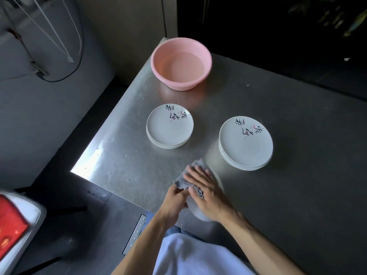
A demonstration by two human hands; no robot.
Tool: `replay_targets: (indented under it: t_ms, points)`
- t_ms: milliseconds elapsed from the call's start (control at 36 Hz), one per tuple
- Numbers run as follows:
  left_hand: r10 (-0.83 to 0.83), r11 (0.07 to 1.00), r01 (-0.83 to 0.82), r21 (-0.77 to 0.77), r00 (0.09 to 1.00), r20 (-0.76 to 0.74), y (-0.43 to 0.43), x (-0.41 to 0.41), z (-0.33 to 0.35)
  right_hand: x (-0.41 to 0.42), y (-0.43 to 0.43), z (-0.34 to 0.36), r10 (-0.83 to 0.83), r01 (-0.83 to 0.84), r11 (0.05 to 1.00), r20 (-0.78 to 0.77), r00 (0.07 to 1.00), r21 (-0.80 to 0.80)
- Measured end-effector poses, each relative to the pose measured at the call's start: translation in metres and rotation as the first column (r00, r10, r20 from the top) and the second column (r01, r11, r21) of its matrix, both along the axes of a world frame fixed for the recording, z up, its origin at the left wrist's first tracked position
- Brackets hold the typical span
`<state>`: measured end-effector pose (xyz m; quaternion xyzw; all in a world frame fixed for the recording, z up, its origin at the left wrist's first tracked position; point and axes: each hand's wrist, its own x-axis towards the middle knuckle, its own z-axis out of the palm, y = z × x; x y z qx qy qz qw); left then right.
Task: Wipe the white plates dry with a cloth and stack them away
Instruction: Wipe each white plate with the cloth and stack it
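Note:
Near the table's front edge I hold a white plate (198, 212), tilted and mostly covered. My left hand (175, 197) grips its left rim. My right hand (204, 190) lies flat with straight fingers on a grey cloth (191, 175), pressing it onto the plate's face. Two stacks of white plates with dark painted marks stand farther back: a smaller stack (169, 127) at the middle and a larger stack (245, 142) to the right.
A pink basin (181, 63) holding water stands at the table's far left corner. The steel table (123, 155) ends in a corner at the left. A white and red object (14, 227) sits low at the left, off the table.

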<state>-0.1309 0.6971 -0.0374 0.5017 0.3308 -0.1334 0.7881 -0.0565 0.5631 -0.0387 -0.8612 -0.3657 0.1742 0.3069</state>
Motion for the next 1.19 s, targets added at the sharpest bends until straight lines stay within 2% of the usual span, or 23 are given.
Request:
replay_targets:
  t_ms: [56,111,139,194,250,306,333,361,417,472,528,556,611,694,778,806,861,917,944,1083,1139,1194]
  points:
    - [-0.013,1.000,0.013,0.008,1.000,-0.020,0.000,-0.004,0.000,0.007,-0.003,-0.006,-0.205,0.199,0.973,-0.049,0.977,-0.113]
    - [-0.025,1.000,0.025,0.004,0.999,-0.029,0.000,-0.007,-0.001,0.014,-0.001,-0.007,-0.457,0.427,0.874,-0.092,0.885,-0.233]
    - [-0.028,1.000,0.028,-0.002,0.999,-0.029,-0.001,-0.008,-0.002,0.015,0.000,-0.007,-0.488,0.459,0.857,-0.086,0.869,-0.233]
    - [-0.028,1.000,0.027,-0.015,0.999,-0.034,-0.002,-0.008,-0.001,0.010,0.002,-0.003,-0.382,0.368,0.916,-0.061,0.922,-0.162]
    - [-0.026,0.999,0.026,-0.023,0.999,-0.025,-0.002,-0.008,-0.001,-0.001,0.001,0.000,-0.183,0.182,0.983,-0.053,0.982,-0.035]
    - [-0.018,1.000,0.019,-0.022,1.000,0.016,-0.002,-0.010,-0.003,-0.011,-0.004,0.004,0.003,-0.001,0.999,-0.039,0.999,0.033]
    - [0.005,0.999,-0.003,-0.039,0.999,0.039,-0.003,-0.011,-0.005,-0.011,-0.006,0.004,0.049,-0.048,0.998,-0.020,0.999,0.035]
    - [0.039,0.997,-0.035,-0.073,0.998,0.056,-0.005,-0.013,-0.007,-0.010,-0.006,0.002,0.021,-0.021,0.999,-0.008,1.000,0.029]
    - [0.120,0.984,-0.113,-0.136,0.992,0.043,-0.010,-0.014,-0.009,-0.002,-0.005,-0.003,-0.223,0.221,0.975,-0.046,0.974,-0.031]
    - [0.199,0.969,-0.200,-0.144,0.980,-0.020,-0.013,-0.013,-0.010,0.009,-0.004,-0.006,-0.494,0.469,0.862,-0.115,0.862,-0.191]
    - [0.251,0.959,-0.259,-0.118,0.964,-0.083,-0.012,-0.011,-0.008,0.016,-0.002,-0.006,-0.621,0.572,0.779,-0.192,0.760,-0.256]
    - [0.251,0.961,-0.261,-0.096,0.962,-0.104,-0.011,-0.009,-0.006,0.016,0.000,-0.006,-0.627,0.583,0.777,-0.208,0.751,-0.236]
    - [0.203,0.977,-0.210,-0.047,0.972,-0.114,-0.006,-0.008,-0.002,0.010,0.006,-0.003,-0.547,0.525,0.836,-0.160,0.822,-0.161]
    - [0.126,0.991,-0.131,-0.032,0.984,-0.124,-0.003,-0.010,0.000,-0.008,0.014,0.001,-0.273,0.273,0.962,-0.107,0.956,-0.018]
    - [0.129,0.989,-0.137,-0.055,0.983,-0.128,-0.005,-0.013,0.000,-0.014,0.011,-0.002,-0.062,0.062,0.998,-0.048,0.997,-0.006]
    - [0.143,0.985,-0.153,-0.074,0.981,-0.128,-0.005,-0.014,-0.001,-0.012,0.008,-0.004,-0.069,0.068,0.997,-0.032,0.997,-0.031]
    - [0.183,0.975,-0.198,-0.102,0.973,-0.137,-0.004,-0.014,-0.003,-0.006,-0.001,-0.010,-0.205,0.202,0.974,-0.030,0.978,-0.100]
    - [0.221,0.967,-0.237,-0.093,0.963,-0.157,-0.003,-0.013,-0.005,-0.001,-0.011,-0.010,-0.373,0.351,0.917,-0.096,0.923,-0.187]
    - [0.243,0.962,-0.258,-0.085,0.957,-0.159,-0.004,-0.012,-0.005,-0.002,-0.016,-0.010,-0.396,0.365,0.905,-0.117,0.911,-0.219]
    - [0.386,0.915,-0.399,-0.054,0.908,-0.166,-0.009,-0.005,-0.008,-0.035,-0.037,-0.001,-0.140,0.129,0.976,-0.050,0.989,-0.176]
    - [0.377,0.917,-0.392,-0.067,0.911,-0.168,-0.010,-0.001,-0.007,-0.046,-0.039,0.005,-0.032,0.045,0.986,0.078,0.996,-0.162]
    - [0.361,0.918,-0.380,-0.110,0.918,-0.163,-0.012,0.003,-0.003,-0.047,-0.037,0.009,0.031,0.018,0.982,0.258,0.966,-0.187]
